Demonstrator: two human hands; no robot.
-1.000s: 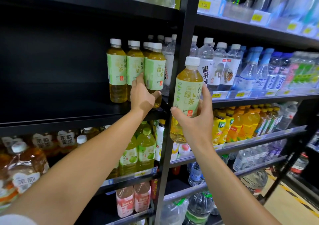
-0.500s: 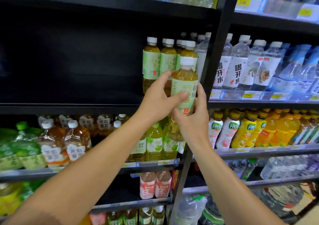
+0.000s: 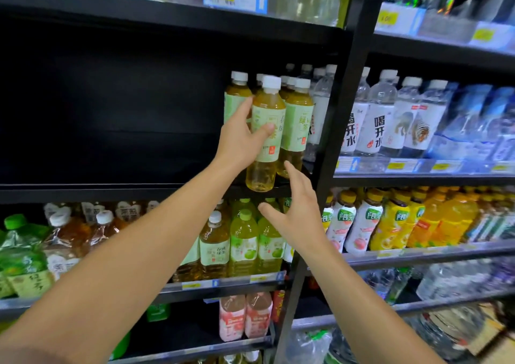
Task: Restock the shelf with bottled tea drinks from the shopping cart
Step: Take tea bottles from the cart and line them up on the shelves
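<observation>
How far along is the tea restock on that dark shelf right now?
Done: a small cluster of green tea bottles stands at the shelf's right end. In hand: the left hand grips one more tea bottle at the shelf's front edge; the right hand is open below it. Left: most of the shelf is bare. The cart is out of view.

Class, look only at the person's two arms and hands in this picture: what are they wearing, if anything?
Both forearms are bare up to the picture's lower edge, with no sleeves showing. The left hand and right hand wear no gloves, and no rings, watch or wristband can be seen on either. Anything worn higher up lies outside the picture.
</observation>
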